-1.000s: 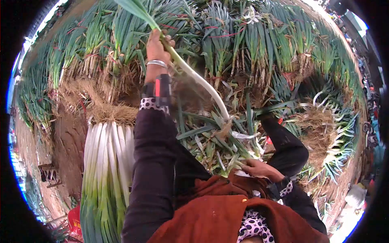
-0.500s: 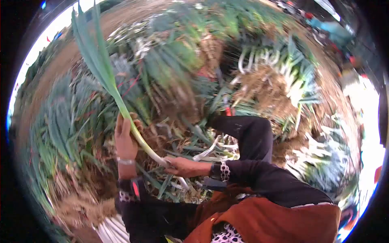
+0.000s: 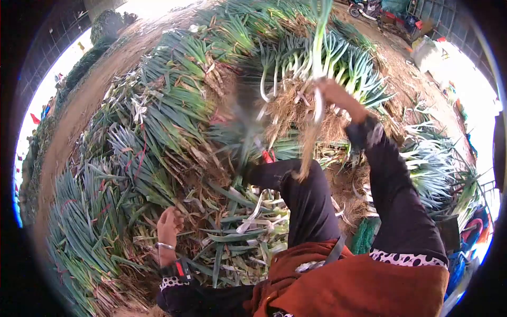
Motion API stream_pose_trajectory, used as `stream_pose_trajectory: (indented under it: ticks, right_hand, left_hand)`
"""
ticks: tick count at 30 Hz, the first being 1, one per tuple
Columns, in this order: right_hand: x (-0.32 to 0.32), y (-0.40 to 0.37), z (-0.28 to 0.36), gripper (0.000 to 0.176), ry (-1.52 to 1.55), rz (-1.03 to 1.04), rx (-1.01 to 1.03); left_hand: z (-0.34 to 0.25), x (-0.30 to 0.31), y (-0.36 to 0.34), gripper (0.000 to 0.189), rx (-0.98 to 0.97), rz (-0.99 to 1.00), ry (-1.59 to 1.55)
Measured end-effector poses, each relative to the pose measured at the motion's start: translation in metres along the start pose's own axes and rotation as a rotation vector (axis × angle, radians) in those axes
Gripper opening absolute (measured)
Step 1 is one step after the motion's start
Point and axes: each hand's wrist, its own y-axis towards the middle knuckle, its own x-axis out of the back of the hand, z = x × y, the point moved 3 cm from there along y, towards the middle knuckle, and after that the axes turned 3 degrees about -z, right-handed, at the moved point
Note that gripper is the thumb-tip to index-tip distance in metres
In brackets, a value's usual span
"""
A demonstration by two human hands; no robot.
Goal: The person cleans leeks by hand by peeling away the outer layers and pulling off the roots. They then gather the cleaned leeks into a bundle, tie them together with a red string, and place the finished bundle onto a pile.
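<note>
My right hand (image 3: pixel 335 96) is wrapped round the white stem of a green onion (image 3: pixel 318 47), held upright with its roots hanging below and its leaves reaching the top edge. Behind it lies a fan of onions (image 3: pixel 338 58) with white stems and brown roots. Low on the left, my left hand (image 3: pixel 170 223) has its fingers curled, with nothing visible in them, beside the large heap of untrimmed onions (image 3: pixel 90 206). Loose leaves and stripped pieces (image 3: pixel 232 238) lie between my left hand and my bent knee.
My bent leg (image 3: pixel 306 206) is in the middle. More white-stemmed onions (image 3: pixel 430 164) lie at the right, near green netting (image 3: pixel 364 236). Bundles with red ties (image 3: pixel 140 153) cover the left side. A parked motorbike (image 3: pixel 365 9) stands at the far top right.
My left hand has let go of the onion. My right hand has carried it up and right, over the fan of onions. The view has turned too.
</note>
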Motion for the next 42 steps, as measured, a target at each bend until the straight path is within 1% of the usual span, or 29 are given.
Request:
stream_pose_trajectory:
  ticks: [1,2,3,4,5,6,7,8,9,10,14,16,18,20,22,24,25,26,28,31,32,33,34,35,36,37,38,40,42]
  right_hand:
    - [0.039,-0.002,0.020,0.040,0.351,-0.185,-0.459]
    - [0.054,0.001,-0.015,0.039,0.388,0.003,-0.331]
    - [0.035,0.016,-0.095,0.039,-0.006,-0.268,0.365]
    - [0.035,0.012,-0.105,0.038,0.509,-0.160,-0.455]
    - [0.022,0.013,-0.107,0.040,0.859,-0.353,-0.792]
    - [0.023,0.015,-0.081,0.043,0.698,-0.286,-0.702]
    - [0.005,0.025,-0.075,0.044,0.718,-0.305,-0.721]
    - [-0.017,0.036,-0.060,0.041,0.646,-0.188,-0.663]
    - [-0.046,0.044,-0.037,0.038,0.743,-0.145,-0.638]
    - [-0.067,0.050,0.017,0.035,0.768,-0.102,-0.566]
    - [-0.190,0.079,0.172,0.032,0.653,0.396,-0.238]
    - [-0.272,0.085,0.220,0.030,0.604,0.552,-0.221]
    - [-0.355,0.096,0.241,0.033,0.353,0.299,-0.065]
    - [-0.411,0.105,0.253,0.038,0.369,0.257,-0.148]
    - [-0.432,0.111,0.273,0.040,0.333,0.207,-0.137]
    - [-0.458,0.114,0.277,0.040,0.115,0.217,-0.173]
    - [-0.467,0.115,0.278,0.042,0.112,0.229,-0.160]
    - [-0.465,0.119,0.286,0.042,0.114,0.229,-0.155]
    - [-0.458,0.119,0.298,0.043,0.222,0.388,-0.123]
    - [-0.406,0.081,0.348,0.041,0.637,0.628,-0.276]
    - [-0.384,0.055,0.371,0.043,0.748,0.764,-0.336]
    - [-0.378,0.022,0.383,0.044,0.852,0.787,-0.318]
    - [-0.340,-0.014,0.407,0.042,0.775,0.733,-0.207]
    - [-0.312,-0.053,0.426,0.038,1.025,0.865,-0.234]
    - [-0.302,-0.064,0.431,0.038,0.936,0.988,-0.281]
    - [-0.299,-0.130,0.437,0.038,1.190,1.042,-0.122]
    - [-0.311,-0.165,0.429,0.037,1.102,1.244,-0.126]
    - [-0.316,-0.179,0.407,0.038,0.948,1.401,-0.046]
    - [-0.333,-0.160,0.375,0.041,0.849,1.379,-0.315]
  left_hand:
    - [0.005,0.000,-0.001,0.025,0.032,-0.019,0.014]
    - [0.008,0.002,-0.002,0.022,0.065,-0.042,0.028]
    - [0.010,0.004,-0.003,0.024,0.099,-0.066,0.023]
    - [0.009,0.004,-0.004,0.024,0.103,-0.086,0.021]
    - [0.005,0.001,-0.003,0.024,0.121,-0.078,0.049]
    - [0.003,0.002,-0.006,0.025,0.146,-0.090,0.072]
    - [0.001,0.001,-0.008,0.027,0.146,-0.074,0.033]
    - [-0.002,-0.001,-0.009,0.028,0.151,-0.071,-0.002]
    - [-0.006,-0.002,-0.015,0.030,0.119,-0.062,0.009]
    - [-0.008,0.001,-0.013,0.030,0.115,-0.074,0.027]
    - [-0.018,0.011,-0.015,0.029,0.091,-0.094,-0.054]
    - [-0.026,0.010,-0.024,0.027,0.054,-0.104,-0.070]
    - [-0.035,0.014,-0.031,0.025,0.008,-0.105,-0.087]
    - [-0.037,0.025,-0.040,0.025,0.037,-0.156,0.022]
    - [-0.032,0.037,-0.042,0.026,0.062,-0.166,-0.012]
    - [-0.025,0.046,-0.044,0.026,0.086,-0.175,-0.045]
    - [-0.023,0.050,-0.044,0.026,0.110,-0.176,-0.040]
    - [-0.022,0.052,-0.044,0.026,0.135,-0.176,-0.034]
    - [-0.023,0.053,-0.044,0.026,0.152,-0.192,-0.019]
    - [-0.015,0.049,-0.043,0.029,0.151,-0.130,0.037]
    - [-0.005,0.047,-0.038,0.029,0.143,-0.138,0.040]
    - [0.006,0.045,-0.034,0.030,0.122,-0.168,0.033]
    - [0.016,0.044,-0.034,0.030,0.105,-0.202,0.029]
    - [0.021,0.042,-0.041,0.031,0.114,-0.182,0.060]
    - [0.028,0.040,-0.047,0.032,0.123,-0.161,0.087]
    - [0.046,0.030,-0.043,0.030,0.227,-0.054,0.017]
    - [0.068,0.018,-0.042,0.029,0.333,0.058,-0.057]
    - [0.105,0.010,-0.058,0.023,0.453,0.009,-0.161]
    - [0.123,0.006,-0.075,0.021,0.480,0.011,-0.173]
